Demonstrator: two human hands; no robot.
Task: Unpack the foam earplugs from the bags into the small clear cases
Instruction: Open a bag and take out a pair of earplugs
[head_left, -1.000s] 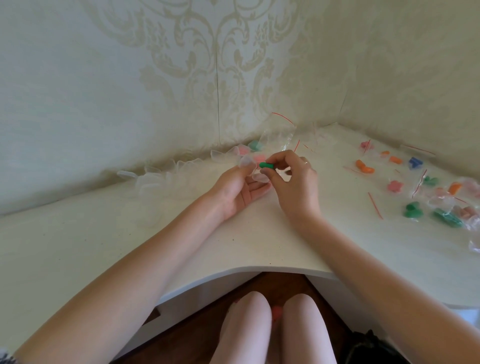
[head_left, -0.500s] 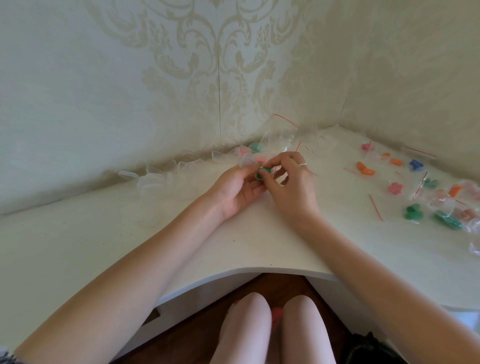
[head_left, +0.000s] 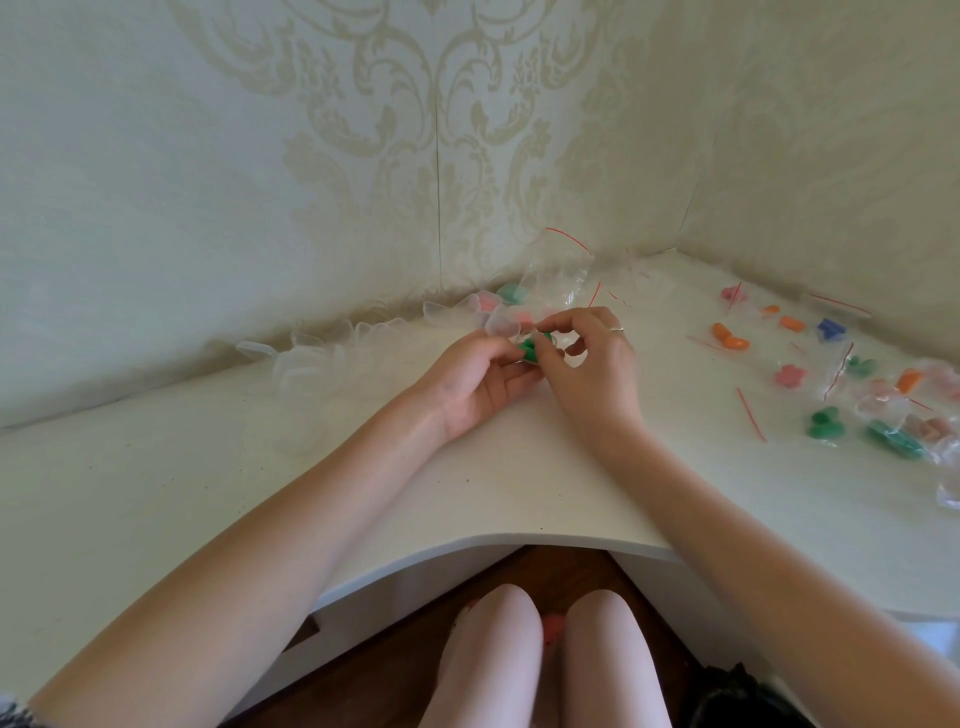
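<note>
My left hand (head_left: 475, 382) cradles a small clear case (head_left: 504, 326) with its lid up, over the white desk. Green foam earplugs (head_left: 531, 349) sit in that case, between both hands. My right hand (head_left: 589, 364) pinches at the green earplugs with thumb and forefinger; a ring shows on one finger. Whether the earplugs lie fully inside the case is hidden by my fingers. Bags with coloured earplugs (head_left: 826, 423) lie spread on the right part of the desk.
A row of empty clear cases (head_left: 311, 358) runs along the wall at the left. Filled cases (head_left: 511, 293) and empty bags (head_left: 558, 270) sit in the corner. The desk's curved front edge (head_left: 519, 540) is near my knees.
My right hand brought a green earplug down from above the case into it, and both hands closed in around the case.
</note>
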